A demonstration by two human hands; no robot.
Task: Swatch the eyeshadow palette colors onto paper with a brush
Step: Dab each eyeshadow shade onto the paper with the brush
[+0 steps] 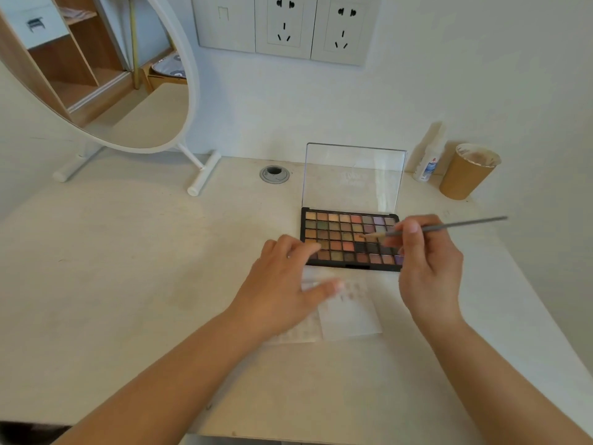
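Note:
An open black eyeshadow palette with several rows of coloured pans lies on the desk, its clear lid standing upright behind it. My right hand pinches a thin grey brush, whose tip rests over an orange pan near the palette's middle. My left hand lies flat with fingers spread, its fingertips on the palette's front left corner and its thumb on a white sheet of paper. That sheet, just in front of the palette, carries faint colour swatches near its top.
A round white-framed mirror on a stand fills the back left. A cable grommet sits left of the lid. A small white bottle and a brown paper cup stand at the back right, with wall sockets above.

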